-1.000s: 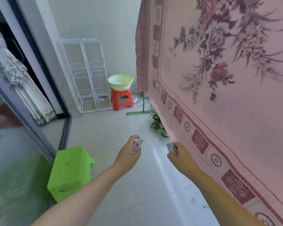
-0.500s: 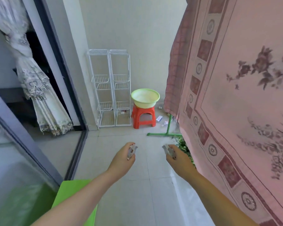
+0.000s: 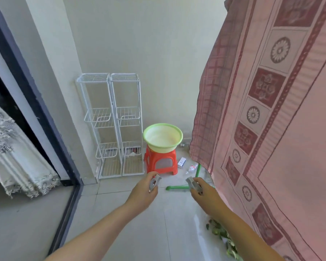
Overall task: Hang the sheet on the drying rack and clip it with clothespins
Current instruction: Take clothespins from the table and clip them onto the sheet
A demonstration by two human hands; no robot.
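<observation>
Sheet [image 3: 282, 129] already hangs at right, pink w/ dark red border, draped down from a top edge out of view; its long run is vertical, left edge slanting down toward the floor near the green rack foot [image 3: 179, 187]. Left hand [image 3: 143, 193] grips one metal clothespin [image 3: 154, 182], right hand [image 3: 205, 193] grips another clothespin [image 3: 193, 183]; both grips clenched on pins, low, just left of the sheet, not touching it. Pins point up and away, left one tilted right, right one tilted left. Step in hand, prob.: bring pins up to the rail. To do well: lift both hands to the fold at top, squeeze tails to open the pin mouth wide, bite through both layers plus rail, space them well apart so fabric can't slide.
</observation>
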